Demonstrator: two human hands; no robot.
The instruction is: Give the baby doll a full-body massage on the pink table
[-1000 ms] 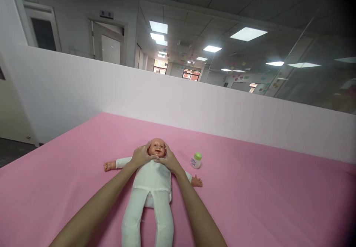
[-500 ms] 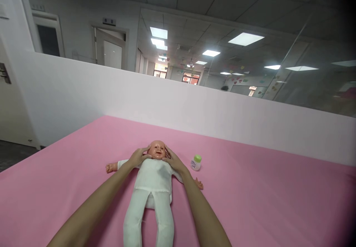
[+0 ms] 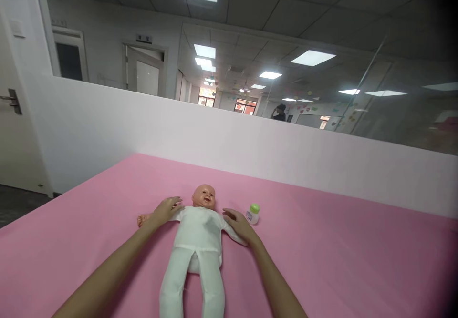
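Note:
A baby doll [image 3: 198, 230] with a white cloth body lies on its back on the pink surface [image 3: 322, 246], its head at the far end. My left hand [image 3: 167, 210] is at the doll's arm on the left, fingers extended and slightly bent, holding nothing. Over the doll's other arm is my right hand [image 3: 239, 223], fingers stretched out toward the doll's shoulder, with nothing in it. Both hands are apart from the doll's head. Just beyond my right hand stands a small clear jar [image 3: 253, 214] with a green lid.
A low white wall [image 3: 250, 141] with glass above it runs along the far edge. At the left is a door [image 3: 17, 132] with a metal handle. Beyond the glass, a person [image 3: 279, 113] shows in the distance.
My hands have let go of the doll's head and moved apart, outward to its arms. The doll's head has turned a little to the right. The view has tilted slightly upward.

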